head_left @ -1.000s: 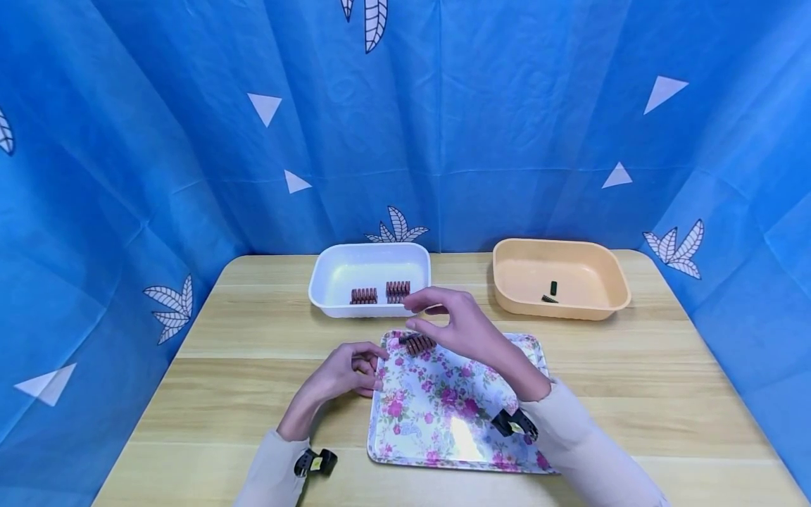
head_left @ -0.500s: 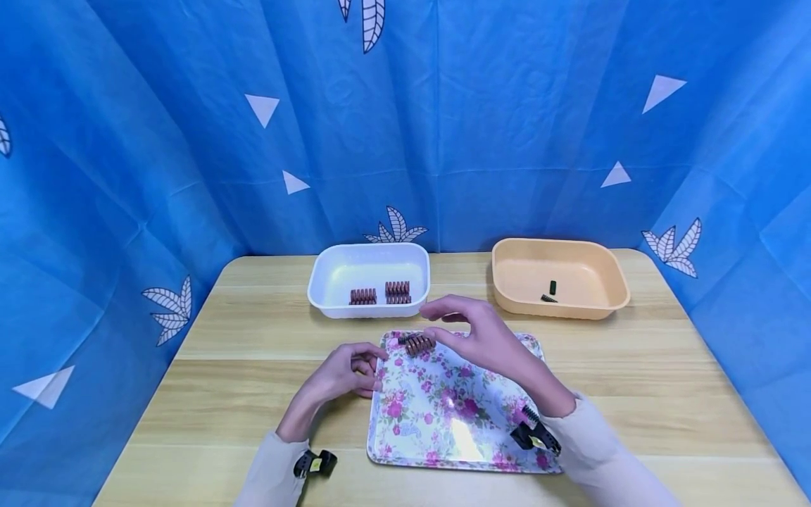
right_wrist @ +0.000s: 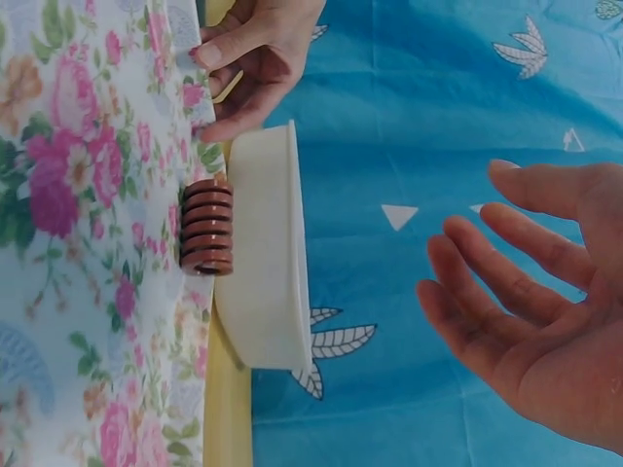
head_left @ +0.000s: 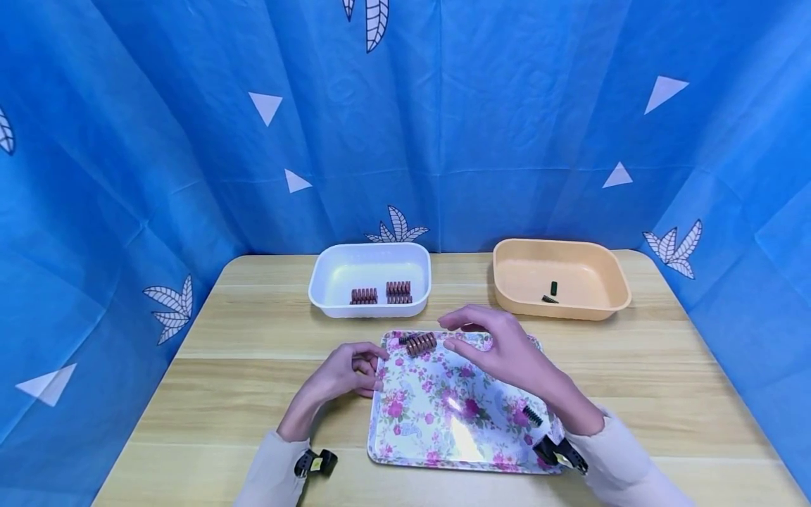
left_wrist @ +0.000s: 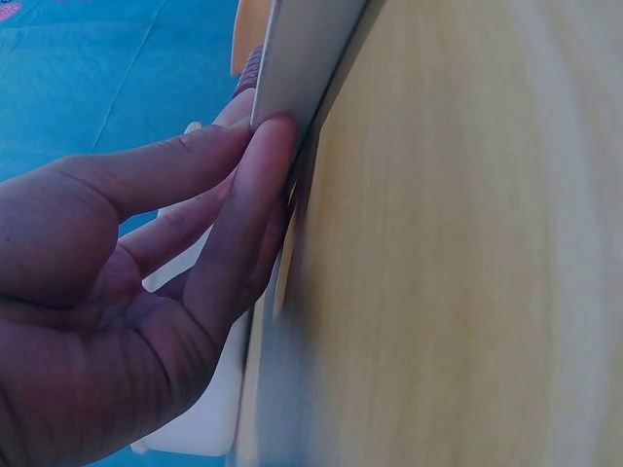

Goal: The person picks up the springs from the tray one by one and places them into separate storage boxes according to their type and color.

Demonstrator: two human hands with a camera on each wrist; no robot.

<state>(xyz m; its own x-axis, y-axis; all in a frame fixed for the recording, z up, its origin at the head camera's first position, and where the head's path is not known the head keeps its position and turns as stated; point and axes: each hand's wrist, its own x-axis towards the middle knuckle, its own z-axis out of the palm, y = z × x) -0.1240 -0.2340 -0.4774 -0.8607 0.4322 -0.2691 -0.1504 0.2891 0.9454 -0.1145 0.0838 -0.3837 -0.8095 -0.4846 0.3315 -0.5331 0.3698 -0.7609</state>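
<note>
My left hand pinches the left edge of a white tray with a pink rose pattern; the left wrist view shows thumb and fingers at its rim. A thick brown coil spring lies near the tray's far left corner, a small dark spring beside it. Over the tray's far right part hovers my right hand, fingers relaxed and apart, holding nothing. In the right wrist view the brown spring lies well away from the fingers. Another dark spring rests at the tray's right side, near my wrist.
Behind the tray, a white plastic box contains several brown springs. To its right stands a light orange box with two small dark springs inside. A blue patterned curtain borders the wooden table.
My right hand has moved right and back toward me, away from the brown spring. The brown spring and the dark spring at the right are now uncovered. My left hand has stayed put.
</note>
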